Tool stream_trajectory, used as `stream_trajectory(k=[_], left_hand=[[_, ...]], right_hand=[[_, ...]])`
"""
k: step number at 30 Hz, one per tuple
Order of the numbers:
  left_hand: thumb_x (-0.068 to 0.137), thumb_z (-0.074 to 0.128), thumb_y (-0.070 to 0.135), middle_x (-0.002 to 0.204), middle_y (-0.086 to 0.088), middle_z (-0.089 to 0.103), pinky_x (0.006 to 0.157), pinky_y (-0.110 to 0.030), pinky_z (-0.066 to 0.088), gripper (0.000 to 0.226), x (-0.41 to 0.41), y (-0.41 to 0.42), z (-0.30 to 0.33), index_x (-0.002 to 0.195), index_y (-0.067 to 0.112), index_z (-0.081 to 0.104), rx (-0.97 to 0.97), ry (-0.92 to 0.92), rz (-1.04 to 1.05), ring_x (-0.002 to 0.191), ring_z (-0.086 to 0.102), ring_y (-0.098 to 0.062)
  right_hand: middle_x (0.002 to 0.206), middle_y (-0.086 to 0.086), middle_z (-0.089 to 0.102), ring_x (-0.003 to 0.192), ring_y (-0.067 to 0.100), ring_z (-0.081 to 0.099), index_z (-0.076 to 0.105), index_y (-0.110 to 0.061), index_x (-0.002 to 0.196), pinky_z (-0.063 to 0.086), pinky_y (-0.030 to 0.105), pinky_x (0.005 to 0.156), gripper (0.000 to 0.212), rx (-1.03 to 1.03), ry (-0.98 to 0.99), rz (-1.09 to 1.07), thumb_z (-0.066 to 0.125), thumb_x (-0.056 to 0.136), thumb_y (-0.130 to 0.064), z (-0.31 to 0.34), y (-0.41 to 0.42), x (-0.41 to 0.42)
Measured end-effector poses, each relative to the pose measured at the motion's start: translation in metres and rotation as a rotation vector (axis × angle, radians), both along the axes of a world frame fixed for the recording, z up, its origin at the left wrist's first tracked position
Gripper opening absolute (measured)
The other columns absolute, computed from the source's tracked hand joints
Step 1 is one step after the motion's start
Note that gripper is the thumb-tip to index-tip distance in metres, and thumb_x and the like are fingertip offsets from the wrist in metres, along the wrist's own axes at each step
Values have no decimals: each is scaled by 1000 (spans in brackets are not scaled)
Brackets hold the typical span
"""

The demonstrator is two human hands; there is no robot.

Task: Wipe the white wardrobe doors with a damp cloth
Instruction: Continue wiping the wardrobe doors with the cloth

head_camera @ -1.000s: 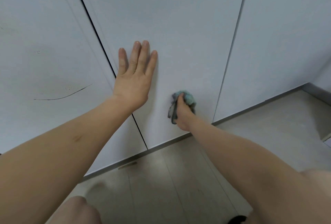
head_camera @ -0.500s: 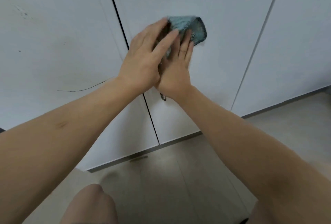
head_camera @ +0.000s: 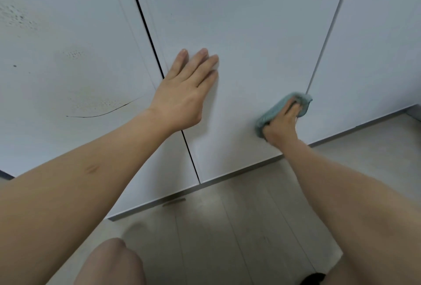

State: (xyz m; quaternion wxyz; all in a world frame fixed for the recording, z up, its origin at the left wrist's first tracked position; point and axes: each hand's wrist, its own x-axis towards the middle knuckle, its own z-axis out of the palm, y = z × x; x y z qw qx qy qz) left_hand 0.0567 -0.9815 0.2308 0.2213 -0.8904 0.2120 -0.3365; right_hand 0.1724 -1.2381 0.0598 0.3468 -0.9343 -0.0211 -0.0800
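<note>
Wardrobe doors (head_camera: 239,22) fill the upper part of the head view, three white panels parted by dark vertical gaps, their bottom edges meeting a pale floor (head_camera: 227,227). On the middle door, the right hand (head_camera: 281,123) presses a bunched teal cloth (head_camera: 271,111) low against the panel, near its right edge and just above the bottom edge; the fingers bend over the cloth and it bulges out past the fingertips and beside the wrist. The left hand (head_camera: 184,93) lies flat with fingers straight and close together, holding nothing, its palm across the gap between the left and middle doors and its fingertips on the middle one, seemingly bracing it. The left door carries a thin dark curved line (head_camera: 102,112) and faint speckled marks (head_camera: 20,18) towards its upper left; whether these are dirt or damage to the surface is hard to tell from here. The step in hand looks like wiping the lower part of the middle door. Judging by the marks, the left door is not yet cleaned, so the next move probably calls for sweeping the cloth along the bottom edge, then carrying it over to the left panel with firm, even pressure. A knee (head_camera: 109,262) shows at the bottom edge of the view.
</note>
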Motion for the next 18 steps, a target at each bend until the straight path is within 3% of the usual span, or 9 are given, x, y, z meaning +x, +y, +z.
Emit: stream_trajectory(k=[2, 6, 10, 12, 16, 18], left_hand=[[82, 39, 2, 161, -17, 31, 124, -57, 1, 65, 1, -1, -2, 146, 0, 45, 10, -2, 4, 151, 21, -40], [81, 46, 1, 163, -16, 26, 123, -51, -9, 74, 2, -3, -5, 153, 0, 33, 10, -8, 45, 153, 15, -37], [81, 46, 6, 162, -15, 31, 125, -48, -4, 75, 2, -9, -6, 154, 2, 29, -75, -35, 53, 152, 21, -33], [84, 45, 10, 161, -16, 32, 125, -46, -3, 72, 2, -9, -5, 154, 1, 30, -130, -34, 35, 152, 23, -33], [82, 56, 14, 162, -18, 28, 124, -46, -7, 80, 4, -16, -7, 155, -1, 27, -163, -33, 22, 152, 20, -34], [78, 46, 8, 164, -17, 22, 123, -47, -10, 82, 5, -18, -10, 156, 0, 21, -167, -36, 45, 153, 16, -34]], right_hand=[[153, 43, -15, 142, 62, -14, -20, 12, 149, -1, 67, 118, 122, 134, -59, -27, 64, 73, -33, 43, 9, 8], [154, 41, -22, 140, 61, -24, -18, 6, 153, -12, 69, 114, 130, 148, -276, 11, 76, 73, -37, 109, 49, 1], [157, 42, -6, 143, 63, -14, 5, 1, 158, -11, 68, 114, 116, -20, -615, 203, 62, 69, -46, 128, 97, -27], [160, 36, 4, 146, 61, -7, 12, -4, 159, -7, 66, 118, 104, -80, -681, 269, 55, 76, -50, 119, 120, -39], [161, 31, 14, 150, 51, 3, 20, -13, 160, -3, 59, 121, 75, 40, -700, 115, 42, 96, -47, 123, 123, -25], [161, 33, 14, 150, 52, 5, 24, -8, 158, -4, 58, 121, 74, 118, -746, 21, 40, 98, -49, 130, 112, -12]])
